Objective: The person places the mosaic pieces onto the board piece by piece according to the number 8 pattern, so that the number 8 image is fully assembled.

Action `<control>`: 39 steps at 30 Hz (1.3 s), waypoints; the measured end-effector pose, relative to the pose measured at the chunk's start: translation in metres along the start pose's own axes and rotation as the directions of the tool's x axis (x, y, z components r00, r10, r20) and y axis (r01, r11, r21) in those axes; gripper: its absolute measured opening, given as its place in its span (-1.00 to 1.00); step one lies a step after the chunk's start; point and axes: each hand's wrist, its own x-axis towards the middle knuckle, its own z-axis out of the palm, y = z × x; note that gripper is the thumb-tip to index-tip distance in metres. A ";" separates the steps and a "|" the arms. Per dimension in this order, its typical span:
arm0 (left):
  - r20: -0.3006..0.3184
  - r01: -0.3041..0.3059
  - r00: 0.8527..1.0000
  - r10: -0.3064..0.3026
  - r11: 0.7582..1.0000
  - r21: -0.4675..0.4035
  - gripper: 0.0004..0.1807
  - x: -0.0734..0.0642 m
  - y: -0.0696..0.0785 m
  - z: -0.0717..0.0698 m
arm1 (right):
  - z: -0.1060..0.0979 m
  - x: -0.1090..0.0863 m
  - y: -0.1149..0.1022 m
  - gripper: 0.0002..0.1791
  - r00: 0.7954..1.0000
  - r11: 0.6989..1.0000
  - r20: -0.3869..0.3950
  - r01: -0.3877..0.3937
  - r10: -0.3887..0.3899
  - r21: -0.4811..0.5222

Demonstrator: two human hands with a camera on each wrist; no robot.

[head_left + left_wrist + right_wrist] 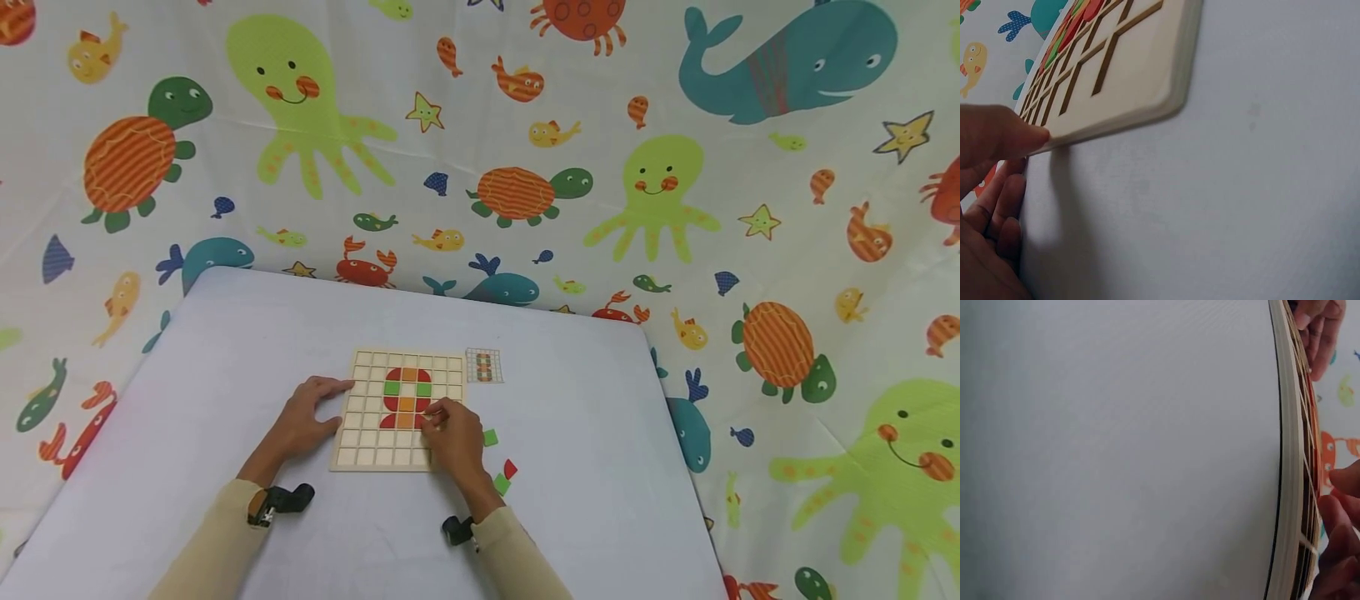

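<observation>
pale gridded board, multicoloured tiles — left hand spread, hold unclear in right hand

The person wears beige long sleeves and a small, rounded black device at each wrist.

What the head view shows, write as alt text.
A person's right hand reaches over a pale wooden grid board set with red, orange and green tiles; the left hand touches its left edge. Loose green and red tiles lie on the white tabletop.
</observation>
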 end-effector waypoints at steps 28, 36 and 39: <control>0.007 0.013 1.000 -0.013 1.000 0.004 -0.32 0.000 -0.003 0.002 | -0.083 -0.008 0.074 -0.72 0.990 0.990 0.078 -0.106 0.114 -0.094; 0.004 0.017 1.000 -0.017 1.000 0.003 -0.32 -0.001 -0.001 0.002 | -0.087 -0.010 0.076 -0.75 0.990 0.983 0.096 -0.087 0.104 -0.161; 0.000 0.012 1.000 -0.012 1.000 0.003 -0.32 -0.001 0.000 0.001 | -0.086 -0.009 0.076 -0.76 0.990 0.985 0.092 -0.093 0.107 -0.143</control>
